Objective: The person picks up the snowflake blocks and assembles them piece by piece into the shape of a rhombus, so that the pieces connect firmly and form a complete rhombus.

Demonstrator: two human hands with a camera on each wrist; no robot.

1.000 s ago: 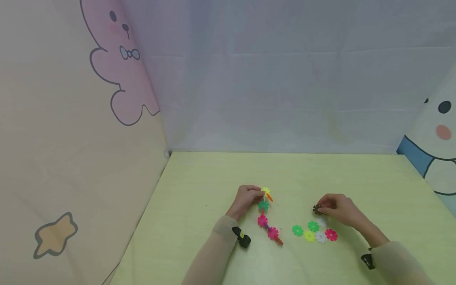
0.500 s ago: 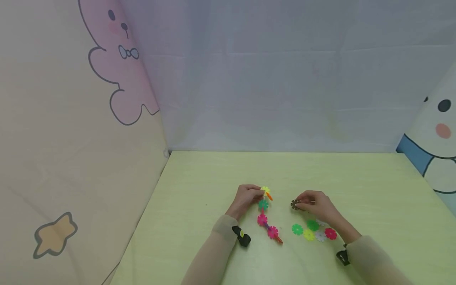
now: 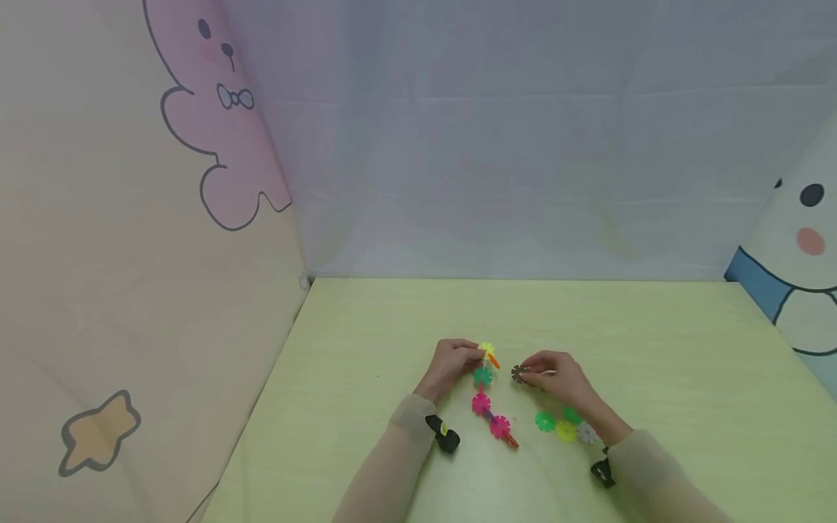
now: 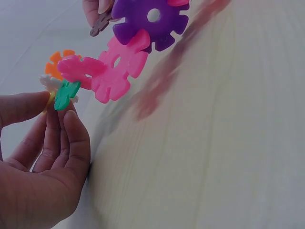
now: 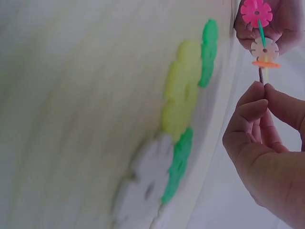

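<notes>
My left hand (image 3: 451, 365) pinches the yellow notched plastic disc (image 3: 486, 349) at the far end of a chain of interlocking snowflake discs. An orange disc (image 3: 493, 361) and a teal-green disc (image 3: 482, 376) join near it. Toward me the chain runs on through pink discs (image 3: 481, 404) and a purple disc (image 4: 131, 21). My right hand (image 3: 561, 378) pinches a brown snowflake disc (image 3: 519, 374) between thumb and fingertips. In the head view it is held just right of the chain's yellow end, a small gap apart.
Loose snowflake discs lie below the right forearm: green (image 3: 545, 421), yellow (image 3: 567, 431), white (image 3: 586, 434), and another green partly covered. They rest on a pale wood-grain table (image 3: 392, 312). A light curtain (image 3: 523, 181) stands behind the table's back edge.
My right hand has moved left with the brown disc, from above the loose discs to near the chain. Its forearm now hides the loose red-pink disc. The left hand stays put.
</notes>
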